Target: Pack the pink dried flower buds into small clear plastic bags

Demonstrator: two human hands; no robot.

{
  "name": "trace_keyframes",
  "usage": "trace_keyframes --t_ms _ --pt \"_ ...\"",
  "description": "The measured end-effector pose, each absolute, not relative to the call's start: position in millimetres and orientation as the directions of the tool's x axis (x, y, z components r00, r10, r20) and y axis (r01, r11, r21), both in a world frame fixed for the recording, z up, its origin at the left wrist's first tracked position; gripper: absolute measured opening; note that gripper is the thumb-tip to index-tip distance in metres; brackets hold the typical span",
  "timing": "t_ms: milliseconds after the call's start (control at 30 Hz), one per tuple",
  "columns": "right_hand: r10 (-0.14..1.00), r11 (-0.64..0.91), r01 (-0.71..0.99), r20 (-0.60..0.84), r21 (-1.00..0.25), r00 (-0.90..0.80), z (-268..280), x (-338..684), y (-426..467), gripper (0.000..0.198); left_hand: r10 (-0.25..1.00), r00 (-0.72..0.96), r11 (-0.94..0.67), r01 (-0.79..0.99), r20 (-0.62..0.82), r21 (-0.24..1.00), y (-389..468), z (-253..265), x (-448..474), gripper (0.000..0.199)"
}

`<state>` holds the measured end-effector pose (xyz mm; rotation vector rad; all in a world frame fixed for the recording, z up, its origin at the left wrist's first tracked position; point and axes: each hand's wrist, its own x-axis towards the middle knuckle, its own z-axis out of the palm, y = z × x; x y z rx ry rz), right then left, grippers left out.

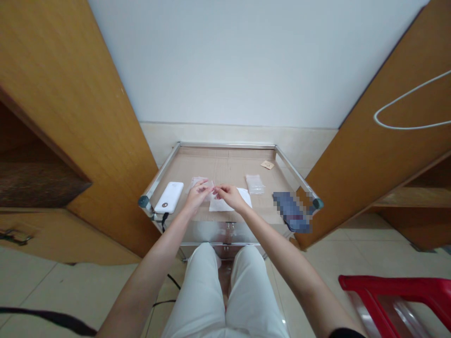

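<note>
My left hand (pixel 198 195) and my right hand (pixel 229 194) meet fingertip to fingertip above the cart top. Both are closed in a pinch; whatever lies between the fingers is too small to make out. Behind and beside my left fingers is thin clear plastic (pixel 209 183), partly hidden by the hand. Beneath my right hand lies a white sheet of paper (pixel 220 205). A stack of small clear plastic bags (pixel 255 184) rests just right of the paper.
A white power bank (pixel 171 196) with a black cable is at left. A dark blue, pixelated object (pixel 291 210) sits at right, a small tan card (pixel 267 165) behind. Metal rails (pixel 227 145) edge the top. Wooden cabinets flank it; a red stool (pixel 394 284) stands lower right.
</note>
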<state>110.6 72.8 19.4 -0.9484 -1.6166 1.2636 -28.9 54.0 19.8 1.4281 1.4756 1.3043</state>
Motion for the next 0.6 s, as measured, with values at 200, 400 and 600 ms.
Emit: trace_keyframes --t_ms 200,400,600 --pt "0.905 0.29 0.164 0.214 -0.943 -0.368 15 110 77 0.017 0.973 -0.093 -0.172 0.305 0.209 0.937 53 19 -27 0.017" --pt "0.915 0.371 0.435 0.244 -0.82 -0.321 18 107 75 0.016 0.954 -0.168 -0.177 0.357 0.249 0.917 55 14 -21 0.011" --pt "0.91 0.405 0.723 0.324 -0.559 -0.259 25 102 75 0.011 0.9 -0.34 -0.113 0.424 0.273 0.899 60 8 -10 0.017"
